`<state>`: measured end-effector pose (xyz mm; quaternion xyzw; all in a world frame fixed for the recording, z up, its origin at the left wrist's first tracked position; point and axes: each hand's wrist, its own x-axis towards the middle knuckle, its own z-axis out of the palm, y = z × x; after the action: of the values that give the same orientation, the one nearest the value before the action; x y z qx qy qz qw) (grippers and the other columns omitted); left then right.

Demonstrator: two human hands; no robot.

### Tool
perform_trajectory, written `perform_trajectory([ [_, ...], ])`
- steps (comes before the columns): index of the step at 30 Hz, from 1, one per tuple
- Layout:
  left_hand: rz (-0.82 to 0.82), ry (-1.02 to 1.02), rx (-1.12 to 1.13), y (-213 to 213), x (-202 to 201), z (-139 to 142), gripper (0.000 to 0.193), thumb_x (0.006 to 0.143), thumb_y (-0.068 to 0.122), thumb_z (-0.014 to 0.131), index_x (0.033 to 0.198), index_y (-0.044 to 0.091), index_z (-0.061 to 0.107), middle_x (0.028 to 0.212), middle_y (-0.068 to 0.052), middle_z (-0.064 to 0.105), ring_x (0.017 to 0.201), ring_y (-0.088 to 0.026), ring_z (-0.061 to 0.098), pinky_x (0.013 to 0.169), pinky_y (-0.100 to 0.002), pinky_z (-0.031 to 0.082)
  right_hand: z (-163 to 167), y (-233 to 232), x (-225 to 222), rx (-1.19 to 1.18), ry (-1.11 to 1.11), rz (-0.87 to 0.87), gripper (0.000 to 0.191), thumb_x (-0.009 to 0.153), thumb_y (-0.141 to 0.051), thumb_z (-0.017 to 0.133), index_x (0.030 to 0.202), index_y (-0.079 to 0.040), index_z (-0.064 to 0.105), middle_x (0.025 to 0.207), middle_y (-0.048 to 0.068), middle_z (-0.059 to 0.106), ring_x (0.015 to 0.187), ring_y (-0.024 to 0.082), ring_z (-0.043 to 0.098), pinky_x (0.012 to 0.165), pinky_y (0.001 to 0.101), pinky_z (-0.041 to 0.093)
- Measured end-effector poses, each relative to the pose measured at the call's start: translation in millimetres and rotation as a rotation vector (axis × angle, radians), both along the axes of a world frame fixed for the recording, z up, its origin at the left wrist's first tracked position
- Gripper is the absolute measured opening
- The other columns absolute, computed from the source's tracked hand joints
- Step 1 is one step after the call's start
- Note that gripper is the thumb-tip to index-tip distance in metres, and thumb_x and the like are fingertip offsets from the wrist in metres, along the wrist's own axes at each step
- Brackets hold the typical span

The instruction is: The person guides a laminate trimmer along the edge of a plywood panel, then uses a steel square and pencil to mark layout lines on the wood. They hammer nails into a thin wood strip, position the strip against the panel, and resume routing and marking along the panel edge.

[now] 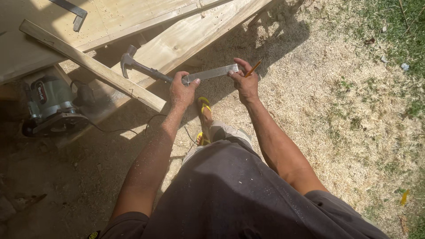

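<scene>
Ruler (211, 73) gripped at both ends: left hand (182, 90) also clutches hammer (141, 68), right hand (245, 82) a pencil (253, 68); crowded grips risk a drop

Label on saw: your one label sits on the grey-green motor housing of the circular saw (51, 105), far left, in shade under the boards.
Label position: upper left of the housing, tilted (41, 92).
Label shape: small oval-ended strip.
Label colours: red with pale lettering, dark edge.
Packages, signs, screens: none in your view.
</scene>
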<state>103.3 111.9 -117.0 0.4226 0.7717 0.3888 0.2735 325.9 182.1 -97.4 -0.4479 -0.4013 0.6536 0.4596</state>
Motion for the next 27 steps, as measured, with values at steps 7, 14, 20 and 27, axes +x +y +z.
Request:
perform_trajectory([
  [7, 0.028, -0.109, 0.028, -68, 128, 1, 0.048, 0.08, 0.031, 0.086, 0.117, 0.011, 0.063, 0.106, -0.013, 0.07, 0.099, -0.027, 0.068, 0.084, -0.043, 0.054, 11, -61, 125, 0.024, -0.001, 0.057, 0.043, 0.089, -0.001, 0.077, 0.131, -0.001, 0.065, 0.083, 0.005, 0.072, 0.056, 0.002, 0.048, 0.046, 0.0195, 0.031],
  [14, 0.078, 0.01, 0.024, -70, 279, 25, 0.048, 0.078, 0.035, 0.087, 0.116, 0.014, 0.065, 0.104, -0.009, 0.072, 0.096, -0.024, 0.068, 0.083, -0.042, 0.054, 33, -61, 280, 0.11, -0.039, 0.146, 0.039, 0.089, -0.001, 0.074, 0.127, -0.003, 0.064, 0.086, 0.003, 0.073, 0.06, 0.003, 0.057, 0.045, 0.0188, 0.036],
  [20, 0.125, -0.107, -0.062, -91, 449, 19, 0.049, 0.082, 0.037, 0.083, 0.119, 0.014, 0.062, 0.114, -0.012, 0.065, 0.103, -0.026, 0.066, 0.085, -0.043, 0.055, 34, -65, 439, 0.131, -0.101, 0.177, 0.042, 0.088, -0.001, 0.074, 0.128, -0.003, 0.064, 0.08, 0.003, 0.068, 0.059, 0.005, 0.058, 0.044, 0.0189, 0.036],
  [27, 0.058, -0.103, -0.178, -98, 503, 33, 0.046, 0.086, 0.036, 0.079, 0.121, 0.014, 0.06, 0.116, -0.008, 0.064, 0.106, -0.022, 0.065, 0.089, -0.043, 0.053, 36, -75, 495, 0.116, -0.117, 0.165, 0.039, 0.089, -0.002, 0.073, 0.127, -0.004, 0.066, 0.083, 0.003, 0.071, 0.06, 0.004, 0.057, 0.045, 0.0187, 0.038],
])
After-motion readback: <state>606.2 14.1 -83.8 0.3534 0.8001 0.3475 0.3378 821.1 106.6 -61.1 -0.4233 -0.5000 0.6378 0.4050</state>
